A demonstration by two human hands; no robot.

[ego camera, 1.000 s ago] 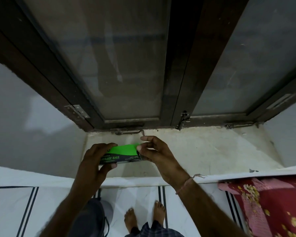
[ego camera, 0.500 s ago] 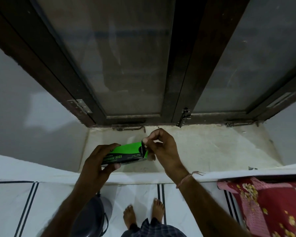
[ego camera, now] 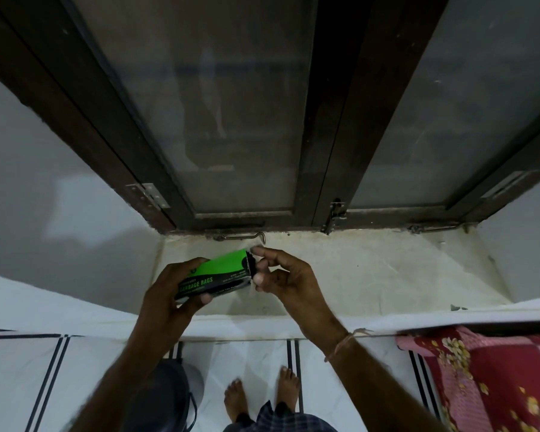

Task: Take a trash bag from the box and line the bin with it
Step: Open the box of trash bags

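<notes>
A green and black box (ego camera: 222, 272) marked "GARBAGE BAGS" is held over the pale window sill (ego camera: 371, 275). My left hand (ego camera: 172, 294) grips its left half from below and behind. My right hand (ego camera: 284, 275) is at the box's right end, where the end flap stands open and dark inside; forefinger and thumb are pinched at that opening, and whether they hold a bag I cannot tell. The dark grey bin (ego camera: 166, 397) stands on the floor below my left forearm, mostly hidden by it.
A dark wooden window frame (ego camera: 328, 120) with frosted panes rises behind the sill. A metal latch hook (ego camera: 247, 236) lies at the sill's back edge. A red and pink flowered cloth (ego camera: 496, 381) lies at the lower right. My bare feet (ego camera: 262, 394) stand on white tiles.
The box's right end flap has come open under my right fingers. Both hands and the box have tilted slightly, the right end now higher.
</notes>
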